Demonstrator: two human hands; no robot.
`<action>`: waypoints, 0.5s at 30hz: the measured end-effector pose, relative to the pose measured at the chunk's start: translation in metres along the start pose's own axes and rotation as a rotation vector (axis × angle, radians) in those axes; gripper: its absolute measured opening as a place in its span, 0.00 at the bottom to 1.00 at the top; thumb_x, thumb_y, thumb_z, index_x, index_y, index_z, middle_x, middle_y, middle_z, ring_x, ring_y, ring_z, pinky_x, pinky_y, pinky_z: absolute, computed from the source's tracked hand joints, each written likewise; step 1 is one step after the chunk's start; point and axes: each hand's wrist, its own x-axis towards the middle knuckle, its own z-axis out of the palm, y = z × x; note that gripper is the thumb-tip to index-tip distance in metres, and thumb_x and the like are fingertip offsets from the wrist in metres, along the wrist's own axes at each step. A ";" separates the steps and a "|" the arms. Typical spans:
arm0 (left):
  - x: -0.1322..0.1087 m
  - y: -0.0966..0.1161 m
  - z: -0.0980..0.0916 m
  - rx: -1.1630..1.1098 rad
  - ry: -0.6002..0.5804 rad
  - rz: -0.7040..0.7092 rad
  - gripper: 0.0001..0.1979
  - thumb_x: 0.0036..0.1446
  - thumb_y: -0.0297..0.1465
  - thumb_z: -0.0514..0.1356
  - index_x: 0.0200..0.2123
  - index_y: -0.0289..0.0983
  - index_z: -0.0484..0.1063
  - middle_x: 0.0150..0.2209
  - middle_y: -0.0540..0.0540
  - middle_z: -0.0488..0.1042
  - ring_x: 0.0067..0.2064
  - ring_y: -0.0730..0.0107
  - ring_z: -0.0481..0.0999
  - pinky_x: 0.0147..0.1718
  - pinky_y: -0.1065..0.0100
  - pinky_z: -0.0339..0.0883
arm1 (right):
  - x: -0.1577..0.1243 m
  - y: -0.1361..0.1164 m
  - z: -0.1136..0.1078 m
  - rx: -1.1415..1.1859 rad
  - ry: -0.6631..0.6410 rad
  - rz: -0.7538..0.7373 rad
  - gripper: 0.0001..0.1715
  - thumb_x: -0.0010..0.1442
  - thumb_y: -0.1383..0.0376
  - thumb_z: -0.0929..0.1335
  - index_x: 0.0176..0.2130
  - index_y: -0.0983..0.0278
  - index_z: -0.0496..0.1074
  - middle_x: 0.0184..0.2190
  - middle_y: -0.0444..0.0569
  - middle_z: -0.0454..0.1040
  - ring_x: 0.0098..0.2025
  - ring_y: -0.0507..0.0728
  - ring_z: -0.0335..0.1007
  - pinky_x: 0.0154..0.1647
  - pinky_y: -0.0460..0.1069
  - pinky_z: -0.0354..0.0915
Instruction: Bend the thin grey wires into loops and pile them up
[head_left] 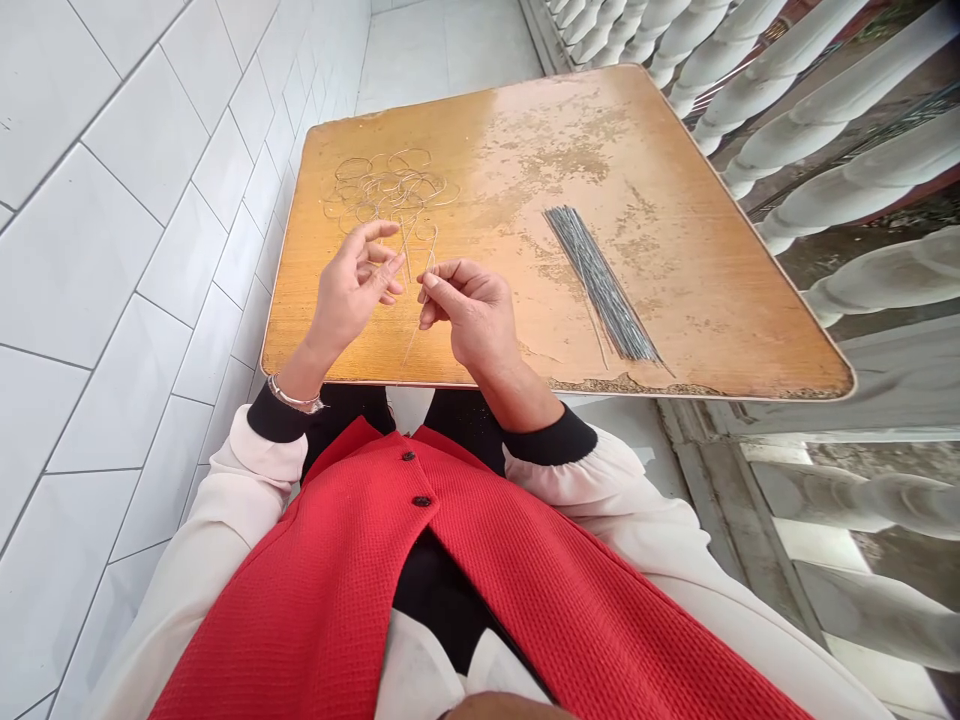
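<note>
I see right hand [471,312] fingers pinched on a thin wire [429,264] over the bench [712,250] near edge, left hand [354,288] fingers half-curled beside it, grip unclear; looped-wire pile [386,186] looks done, straight-wire bundle [600,285] left, I reckon.

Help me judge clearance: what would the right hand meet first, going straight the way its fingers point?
Probably the left hand, just beyond the wire that the right hand pinches; depth is unclear.
</note>
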 end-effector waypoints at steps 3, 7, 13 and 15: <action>-0.004 -0.012 -0.010 0.275 -0.033 0.236 0.12 0.70 0.39 0.56 0.51 0.44 0.75 0.46 0.46 0.80 0.41 0.75 0.80 0.42 0.70 0.74 | 0.001 -0.003 -0.002 0.037 -0.009 0.018 0.17 0.59 0.55 0.76 0.31 0.63 0.71 0.24 0.41 0.72 0.18 0.46 0.64 0.21 0.44 0.65; -0.007 -0.021 -0.018 0.506 -0.101 0.443 0.17 0.71 0.39 0.51 0.54 0.42 0.76 0.47 0.43 0.80 0.48 0.70 0.79 0.47 0.68 0.72 | 0.002 -0.005 -0.003 0.019 -0.007 0.036 0.17 0.57 0.57 0.77 0.29 0.63 0.71 0.22 0.41 0.72 0.17 0.45 0.64 0.19 0.43 0.64; -0.009 -0.018 -0.016 0.574 -0.173 0.497 0.18 0.72 0.41 0.49 0.52 0.45 0.77 0.44 0.45 0.81 0.44 0.71 0.80 0.42 0.69 0.70 | 0.002 -0.007 -0.003 -0.050 0.014 0.031 0.15 0.57 0.61 0.77 0.26 0.64 0.71 0.20 0.41 0.70 0.17 0.45 0.63 0.18 0.42 0.62; -0.007 -0.018 -0.018 0.583 -0.195 0.540 0.19 0.72 0.41 0.48 0.51 0.44 0.77 0.43 0.44 0.80 0.43 0.71 0.80 0.41 0.69 0.71 | 0.002 -0.008 -0.003 -0.057 0.025 0.029 0.14 0.56 0.62 0.77 0.27 0.65 0.72 0.21 0.41 0.71 0.17 0.45 0.64 0.18 0.42 0.62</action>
